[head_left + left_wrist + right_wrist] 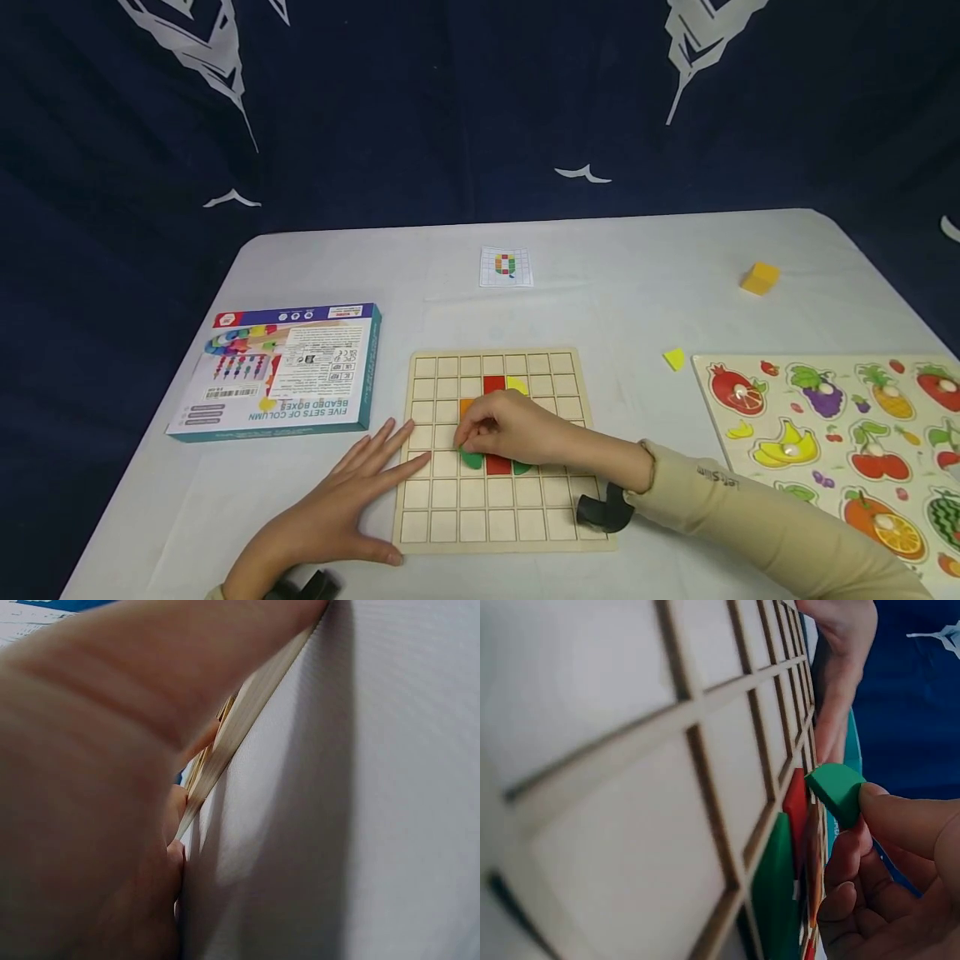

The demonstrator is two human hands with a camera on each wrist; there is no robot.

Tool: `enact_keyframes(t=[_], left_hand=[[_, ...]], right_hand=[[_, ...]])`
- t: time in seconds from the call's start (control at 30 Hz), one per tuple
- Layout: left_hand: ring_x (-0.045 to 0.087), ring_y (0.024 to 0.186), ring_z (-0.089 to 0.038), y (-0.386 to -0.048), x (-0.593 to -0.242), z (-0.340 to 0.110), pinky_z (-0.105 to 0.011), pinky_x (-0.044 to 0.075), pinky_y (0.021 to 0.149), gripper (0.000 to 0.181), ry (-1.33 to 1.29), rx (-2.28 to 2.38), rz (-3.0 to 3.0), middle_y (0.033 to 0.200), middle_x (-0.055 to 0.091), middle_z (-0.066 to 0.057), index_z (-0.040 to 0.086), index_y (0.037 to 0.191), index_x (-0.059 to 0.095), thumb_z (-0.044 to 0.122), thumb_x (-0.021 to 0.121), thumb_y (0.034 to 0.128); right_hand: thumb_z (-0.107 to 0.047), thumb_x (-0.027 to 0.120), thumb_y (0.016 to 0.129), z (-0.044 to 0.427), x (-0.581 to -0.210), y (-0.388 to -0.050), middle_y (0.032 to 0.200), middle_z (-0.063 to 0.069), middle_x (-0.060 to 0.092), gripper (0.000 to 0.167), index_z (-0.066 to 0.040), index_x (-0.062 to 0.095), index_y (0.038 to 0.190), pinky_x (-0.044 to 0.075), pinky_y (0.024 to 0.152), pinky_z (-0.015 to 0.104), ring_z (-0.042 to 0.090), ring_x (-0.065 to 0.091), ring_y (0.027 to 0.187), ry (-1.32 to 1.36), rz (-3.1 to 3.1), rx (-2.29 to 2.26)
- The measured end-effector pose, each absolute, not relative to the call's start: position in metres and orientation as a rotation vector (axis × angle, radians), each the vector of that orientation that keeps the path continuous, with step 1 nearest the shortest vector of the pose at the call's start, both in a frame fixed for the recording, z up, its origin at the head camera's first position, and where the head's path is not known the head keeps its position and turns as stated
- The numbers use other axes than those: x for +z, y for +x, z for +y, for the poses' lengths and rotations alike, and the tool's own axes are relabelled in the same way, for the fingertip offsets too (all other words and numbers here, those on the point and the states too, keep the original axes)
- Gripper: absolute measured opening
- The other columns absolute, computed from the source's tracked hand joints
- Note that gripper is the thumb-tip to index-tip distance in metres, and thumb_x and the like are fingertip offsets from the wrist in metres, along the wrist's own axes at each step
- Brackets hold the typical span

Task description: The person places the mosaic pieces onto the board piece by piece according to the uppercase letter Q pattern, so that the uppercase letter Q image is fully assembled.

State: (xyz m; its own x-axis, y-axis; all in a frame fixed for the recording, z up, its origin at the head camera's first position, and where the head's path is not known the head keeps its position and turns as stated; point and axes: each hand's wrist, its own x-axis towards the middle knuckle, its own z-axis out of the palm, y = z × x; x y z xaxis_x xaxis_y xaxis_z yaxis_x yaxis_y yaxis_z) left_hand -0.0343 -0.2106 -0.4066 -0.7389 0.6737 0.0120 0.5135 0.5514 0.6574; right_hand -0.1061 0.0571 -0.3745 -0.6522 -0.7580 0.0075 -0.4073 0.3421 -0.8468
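Observation:
A wooden grid board (502,547) lies on the white table. My right hand (517,427) is over its middle and pinches a green tile (838,791) with one rounded corner between thumb and finger, tilted just off the board. Around it in the grid lie a red tile (493,384), a yellow tile (517,384), an orange tile (466,406), a lower red tile (498,465) and another green tile (521,469); the right hand covers other cells. My left hand (341,504) spreads its fingers along the board's left edge, fingertips and thumb touching it.
A pattern card (506,267) lies behind the board. To the left is a flat box (285,375). A fruit puzzle board (825,408) sits at the right under the right sleeve, with a yellow piece (675,359) and a yellow-orange block (761,278) nearby.

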Motion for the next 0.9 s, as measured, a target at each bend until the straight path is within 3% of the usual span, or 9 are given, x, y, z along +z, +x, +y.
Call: enact_keyframes(t=[0.3, 0.63, 0.9], left_hand=[[-0.002, 0.140, -0.029, -0.034, -0.407, -0.210, -0.028, -0.009, 0.107, 0.103, 0.957, 0.961, 2.538, 0.156, 0.008, -0.003, 0.025, 0.147, 0.034, 0.057, 0.077, 0.0597], [-0.003, 0.140, -0.027, -0.035, -0.406, -0.210, -0.042, -0.003, 0.109, 0.103, 0.932, 0.970, 2.526, 0.156, 0.007, -0.002, 0.026, 0.146, 0.034, 0.056, 0.079, 0.0585], [-0.004, 0.140, -0.026, -0.035, -0.406, -0.209, -0.056, 0.002, 0.106, 0.103, 0.919, 0.971, 2.512, 0.156, 0.007, -0.001, 0.027, 0.146, 0.034, 0.056, 0.079, 0.0587]], right_hand=[[-0.001, 0.070, 0.082, 0.058, -0.378, -0.102, 0.072, -0.012, 0.056, 0.009, -0.010, 0.071, 0.085, 0.046, 0.058, 0.020, 0.004, 0.049, 0.065, -1.072, 2.320, -1.137], [0.001, 0.069, 0.082, 0.066, -0.375, -0.101, 0.083, -0.004, 0.067, 0.009, -0.008, 0.071, 0.086, 0.050, 0.064, 0.020, 0.003, 0.055, 0.071, -1.117, 2.347, -1.170], [-0.001, 0.066, 0.085, 0.091, -0.363, -0.104, 0.093, -0.004, 0.069, 0.011, -0.008, 0.072, 0.092, 0.050, 0.076, 0.026, 0.007, 0.061, 0.088, -1.055, 2.358, -1.290]])
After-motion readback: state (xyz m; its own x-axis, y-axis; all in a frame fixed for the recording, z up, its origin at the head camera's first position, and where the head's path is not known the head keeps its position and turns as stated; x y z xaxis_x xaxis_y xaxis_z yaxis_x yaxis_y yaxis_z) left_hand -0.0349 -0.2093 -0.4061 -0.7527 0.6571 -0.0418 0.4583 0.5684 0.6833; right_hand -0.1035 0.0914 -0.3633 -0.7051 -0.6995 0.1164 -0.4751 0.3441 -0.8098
